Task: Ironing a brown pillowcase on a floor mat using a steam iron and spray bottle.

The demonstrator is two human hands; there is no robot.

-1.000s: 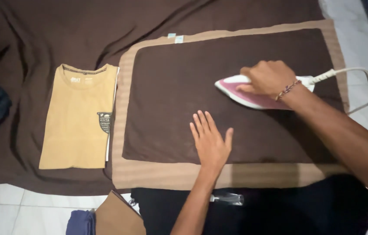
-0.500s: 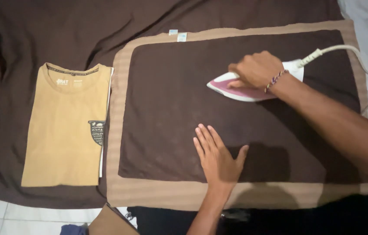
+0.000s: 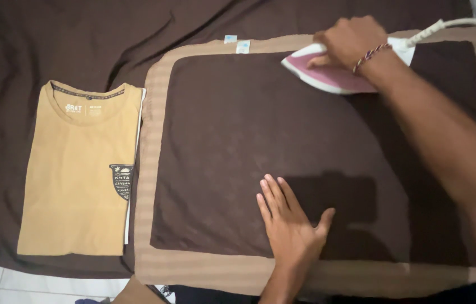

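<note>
A dark brown pillowcase (image 3: 249,141) with a tan border lies flat across the middle. My left hand (image 3: 289,222) presses flat on its near part, fingers spread, holding nothing. My right hand (image 3: 350,39) grips the handle of a pink and white iron (image 3: 328,76), which rests on the pillowcase's far edge near two small white labels (image 3: 237,42). The iron's white cord (image 3: 452,23) runs off to the upper right.
A folded tan T-shirt (image 3: 77,174) with a dark chest badge lies to the left on a brown sheet (image 3: 52,39). White floor tiles (image 3: 35,287) show at the bottom left. Dark cloth lies along the near edge.
My right hand has slid the iron away from me, from the pillowcase's right middle up to its far edge. My left hand stays flat on the near part.
</note>
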